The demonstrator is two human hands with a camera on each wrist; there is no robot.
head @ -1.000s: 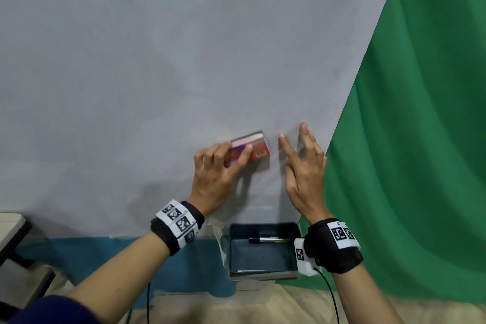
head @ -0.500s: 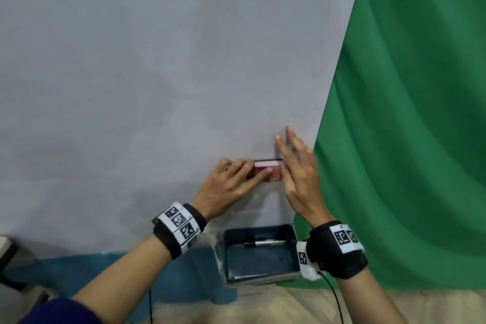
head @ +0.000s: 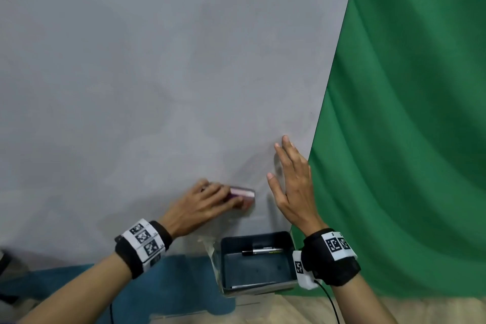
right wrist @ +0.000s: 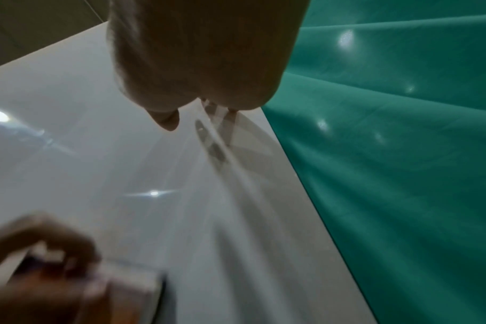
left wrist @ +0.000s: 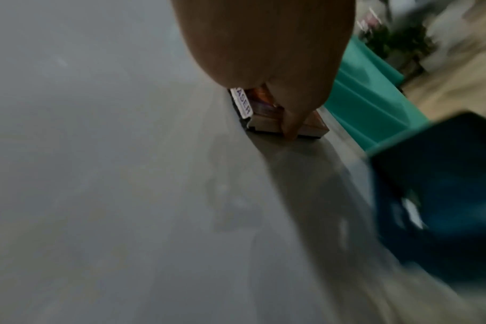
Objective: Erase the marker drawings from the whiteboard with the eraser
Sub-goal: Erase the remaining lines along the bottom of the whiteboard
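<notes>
The whiteboard (head: 157,87) fills most of the head view; its surface looks grey and smudged, with no marker lines that I can make out. My left hand (head: 202,202) grips a small pink and white eraser (head: 243,193) and holds it against the board near its lower right corner. In the left wrist view the eraser (left wrist: 264,114) lies flat on the board under my fingers. My right hand (head: 292,179) is open, fingers straight, its fingertips on the board just right of the eraser. In the right wrist view the eraser (right wrist: 131,291) shows blurred at the bottom left.
A dark tray (head: 257,263) hangs below the board's lower right corner with a black marker (head: 261,251) lying in it. A green curtain (head: 407,126) covers the right side. A blue band (head: 171,284) runs under the board, with wooden floor below.
The left hand has slid the eraser down and to the left, away from the right hand, which it was next to half a second ago. The right hand has stayed on the board.
</notes>
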